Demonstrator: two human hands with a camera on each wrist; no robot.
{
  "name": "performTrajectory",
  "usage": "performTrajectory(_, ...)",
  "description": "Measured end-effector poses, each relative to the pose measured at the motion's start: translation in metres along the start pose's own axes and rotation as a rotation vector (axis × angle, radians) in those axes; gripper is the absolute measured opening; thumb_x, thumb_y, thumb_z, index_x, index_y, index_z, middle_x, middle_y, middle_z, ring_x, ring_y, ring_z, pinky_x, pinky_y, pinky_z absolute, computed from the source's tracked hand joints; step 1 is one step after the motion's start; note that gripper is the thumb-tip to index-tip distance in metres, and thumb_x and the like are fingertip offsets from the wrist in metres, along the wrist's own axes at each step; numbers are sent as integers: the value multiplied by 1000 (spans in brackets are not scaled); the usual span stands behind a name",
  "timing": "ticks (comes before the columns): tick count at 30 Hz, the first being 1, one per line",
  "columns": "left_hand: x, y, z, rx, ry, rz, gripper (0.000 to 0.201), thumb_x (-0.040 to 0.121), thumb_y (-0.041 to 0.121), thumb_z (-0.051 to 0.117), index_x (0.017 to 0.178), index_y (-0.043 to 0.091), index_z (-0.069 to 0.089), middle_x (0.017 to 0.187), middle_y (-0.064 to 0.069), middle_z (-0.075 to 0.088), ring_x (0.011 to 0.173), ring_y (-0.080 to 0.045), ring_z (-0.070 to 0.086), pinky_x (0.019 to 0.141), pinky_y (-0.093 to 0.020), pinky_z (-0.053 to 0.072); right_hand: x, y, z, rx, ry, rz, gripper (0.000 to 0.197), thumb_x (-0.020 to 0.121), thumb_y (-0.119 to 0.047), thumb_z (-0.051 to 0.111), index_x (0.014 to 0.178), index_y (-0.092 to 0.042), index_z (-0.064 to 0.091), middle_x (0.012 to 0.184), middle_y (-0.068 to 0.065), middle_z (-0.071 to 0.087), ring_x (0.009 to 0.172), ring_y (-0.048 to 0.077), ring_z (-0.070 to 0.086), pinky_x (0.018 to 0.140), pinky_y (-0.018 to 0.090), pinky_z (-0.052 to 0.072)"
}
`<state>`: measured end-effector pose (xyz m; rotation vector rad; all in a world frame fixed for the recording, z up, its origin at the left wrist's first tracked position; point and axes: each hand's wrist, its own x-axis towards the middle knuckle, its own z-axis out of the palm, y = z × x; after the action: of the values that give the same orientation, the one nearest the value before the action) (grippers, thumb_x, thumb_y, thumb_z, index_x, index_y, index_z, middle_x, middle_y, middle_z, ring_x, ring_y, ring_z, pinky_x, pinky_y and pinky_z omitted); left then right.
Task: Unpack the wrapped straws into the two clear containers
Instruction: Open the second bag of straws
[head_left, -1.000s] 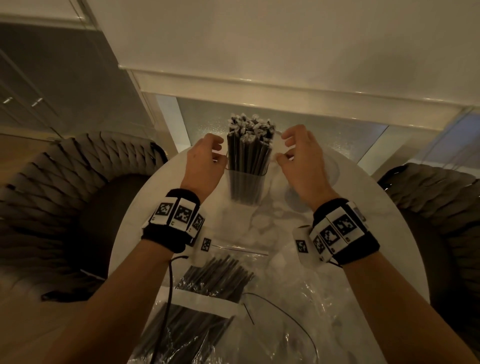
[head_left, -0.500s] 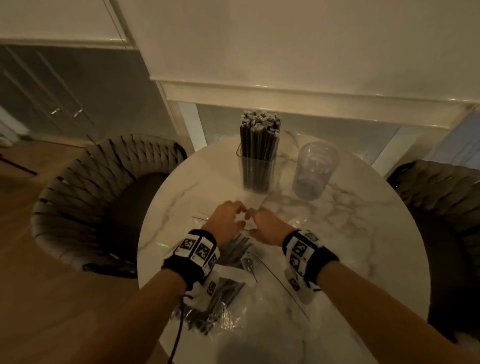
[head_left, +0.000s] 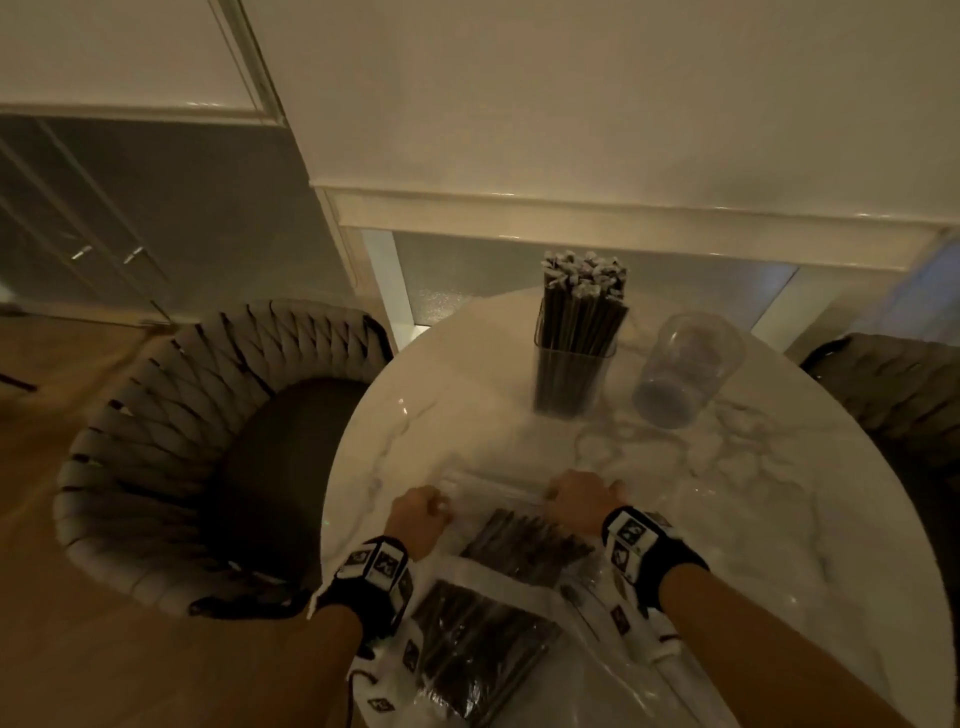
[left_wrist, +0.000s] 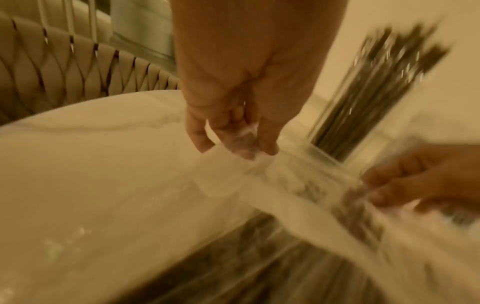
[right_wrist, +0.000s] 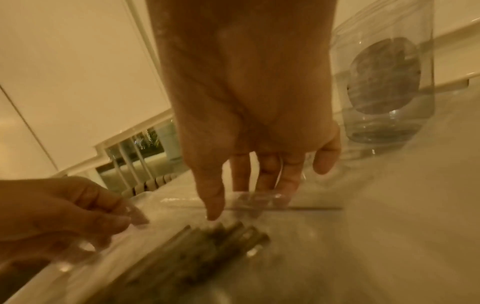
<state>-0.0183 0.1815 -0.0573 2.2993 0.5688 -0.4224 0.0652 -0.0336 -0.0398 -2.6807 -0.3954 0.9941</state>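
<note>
A clear plastic bag of dark wrapped straws (head_left: 524, 545) lies on the white marble table (head_left: 467, 426) near me. My left hand (head_left: 418, 514) pinches the left end of the bag's open edge (left_wrist: 241, 148). My right hand (head_left: 579, 496) grips the right end, fingers behind the film and thumb in front (right_wrist: 259, 195). The edge is stretched between them. At the back, a square clear container (head_left: 574, 379) stands packed with upright straws. Right of it stands a round clear jar (head_left: 685, 369) with no straws in it.
A second bag of straws (head_left: 478, 644) lies nearest me among crumpled clear plastic (head_left: 597, 675). Woven chairs stand at the table's left (head_left: 208, 431) and right (head_left: 893, 384). A white wall ledge (head_left: 623, 218) runs behind the table.
Both hands left the straw-filled container at the back and came down to the near bag. From side by side at its mouth they have since drawn apart, stretching the edge.
</note>
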Motion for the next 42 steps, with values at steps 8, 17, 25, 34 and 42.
performTrajectory(8,-1,48,-96,-321,102,457,21,87,5,60,88,25,62,94,6,63,82,-2,57,80,-22,47,-50,-77,-58,341,321,-314,32,83,-16,66,116,-15,64,82,-8,58,67,-2,51,64,7,39)
performTrajectory(17,-54,87,-149,-666,0,461,25,86,31,61,94,8,64,87,-6,71,79,-14,71,65,-24,58,-95,-160,-68,447,717,-596,14,83,-9,68,95,-15,65,66,-20,46,60,-5,52,60,2,39)
performTrajectory(25,-56,73,-151,-755,-62,471,15,91,1,55,94,3,70,74,-2,74,75,-14,71,78,-31,60,-92,-165,-47,507,741,-492,30,91,-26,58,120,-22,60,78,-9,58,72,5,57,68,19,48)
performTrajectory(34,-58,72,-159,-715,-90,497,13,88,3,59,98,-4,65,83,-16,73,74,-23,72,69,-30,61,-94,-169,-51,1052,723,-379,11,82,-18,70,91,-22,65,79,-2,71,72,11,69,69,29,59)
performTrajectory(42,-60,82,-151,-653,111,497,27,84,33,66,92,7,64,83,-11,71,70,-18,72,63,-33,60,-103,-171,-55,1121,681,-427,6,85,-13,66,82,-9,68,74,11,70,68,23,68,68,34,60)
